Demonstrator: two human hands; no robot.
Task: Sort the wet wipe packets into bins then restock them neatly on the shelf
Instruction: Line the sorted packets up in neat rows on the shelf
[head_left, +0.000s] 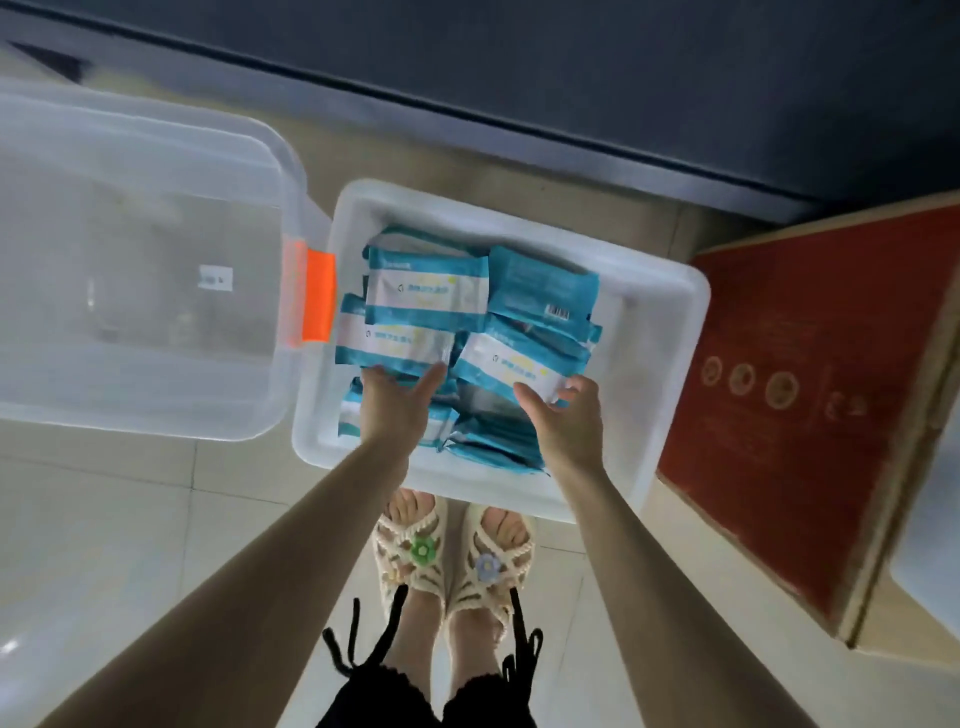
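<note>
A white bin (519, 226) stands on the tiled floor (104, 519), close to the dark strip along the floor's far edge. It holds a loose heap of wet wipe packets (426, 291), teal with a broad white panel on the front. The panels carry a small round mark and a line of teal print with yellow touches, too blurred to read; no brand name can be made out. One teal packet (540, 288) at the bin's far right lies back-up and shows a barcode.

The left hand (397, 402) reaches in over the near wall with its fingers straight and thumb spread wide, the fingertips touching the near edge of a front-up packet (395, 338) by the bin's left wall. The right hand (569, 421) pinches the near edge of a tilted packet (511, 364) in the middle of the bin, thumb on top and fingers curled beside it.

Just beside the bin's left wall stands a clear bin (130, 338) with an orange latch (318, 296) and a small white label (215, 278), whose writing is illegible. To the right lies a red box (810, 364) printed with a row of round emblems, also unreadable. At the near wall the person's feet wear cream sandals (410, 551) with flower charms.
</note>
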